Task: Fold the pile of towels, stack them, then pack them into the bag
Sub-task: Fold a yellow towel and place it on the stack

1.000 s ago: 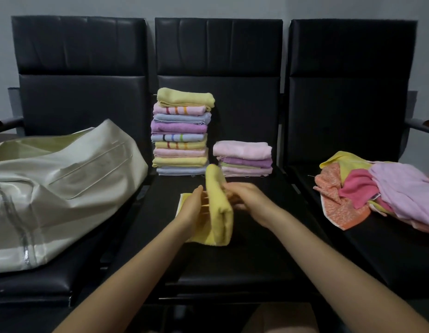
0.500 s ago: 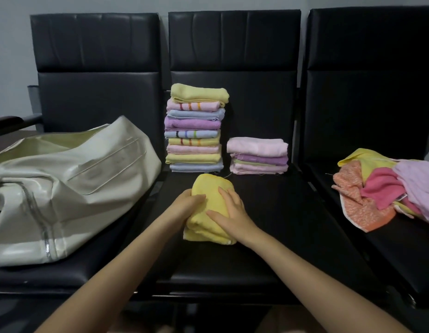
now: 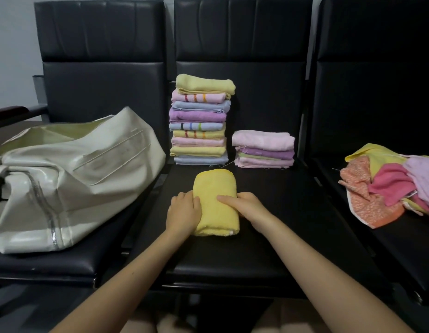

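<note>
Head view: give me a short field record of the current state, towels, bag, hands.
in_hand: folded yellow terry towel flat on the middle black seat
left hand: rests on the towel's left edge, fingers relaxed
right hand: rests on its right edge, fingers straight
tall stack of folded towels: at the seat back, nine visible
short stack of folded pink and purple towels: to its right, four visible
unfolded pile of towels: on the right seat
cream zipped bag: on the left seat
packed: none visible

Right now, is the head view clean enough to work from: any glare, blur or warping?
Head view: dim, even light; sheen on the white bag; chair backs lean outward from wide-angle distortion; yellow towel and both stacks sharp; forearms at the bottom edge slightly soft; black seats swallow shadow detail.
</note>
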Tool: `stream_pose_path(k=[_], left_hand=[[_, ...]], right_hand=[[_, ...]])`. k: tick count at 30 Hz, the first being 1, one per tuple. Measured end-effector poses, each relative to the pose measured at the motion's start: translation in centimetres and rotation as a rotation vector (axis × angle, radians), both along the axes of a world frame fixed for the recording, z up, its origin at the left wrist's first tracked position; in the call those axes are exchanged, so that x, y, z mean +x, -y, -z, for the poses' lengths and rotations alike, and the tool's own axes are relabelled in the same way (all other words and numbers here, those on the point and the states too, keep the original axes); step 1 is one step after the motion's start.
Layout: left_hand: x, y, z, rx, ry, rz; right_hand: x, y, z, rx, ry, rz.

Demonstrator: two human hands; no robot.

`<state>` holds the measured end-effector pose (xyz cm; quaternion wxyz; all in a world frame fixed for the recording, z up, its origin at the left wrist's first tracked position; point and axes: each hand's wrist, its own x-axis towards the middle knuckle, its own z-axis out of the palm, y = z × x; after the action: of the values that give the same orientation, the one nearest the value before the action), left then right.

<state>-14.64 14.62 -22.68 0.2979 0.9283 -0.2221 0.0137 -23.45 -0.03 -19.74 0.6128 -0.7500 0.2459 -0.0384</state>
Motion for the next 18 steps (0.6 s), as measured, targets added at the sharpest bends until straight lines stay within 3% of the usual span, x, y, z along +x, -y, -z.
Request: stream_pose_path(k=[6, 10, 13, 16, 18], left_hand=[[-0.8, -0.3, -0.3, -0.080, -0.002, 0.011], [-2.2, -0.5, -0.9, -0.107, -0.087, 0.104], [-3.2, 0.1, -2.4, -0.275, -0.431, 0.128], [-3.2, 1.2, -4.0, -0.697, -1.042, 0.318], [-3.0, 2.1, -5.0, -0.939, -1.214, 0.371]], right_hand=[[-0.8, -0.6, 0.1, -0.019, 0.045, -0.026], [-3.0, -1.1, 0.2, 0.170, 0.196, -0.007], [-4.5, -0.5, -1.5, 0.278, 0.265, -0.024], [-5.3, 1.4, -4.7, 0.251, 0.270, -0.078], [-5.9, 2.8, -7.1, 0.210, 0.176, -0.171]])
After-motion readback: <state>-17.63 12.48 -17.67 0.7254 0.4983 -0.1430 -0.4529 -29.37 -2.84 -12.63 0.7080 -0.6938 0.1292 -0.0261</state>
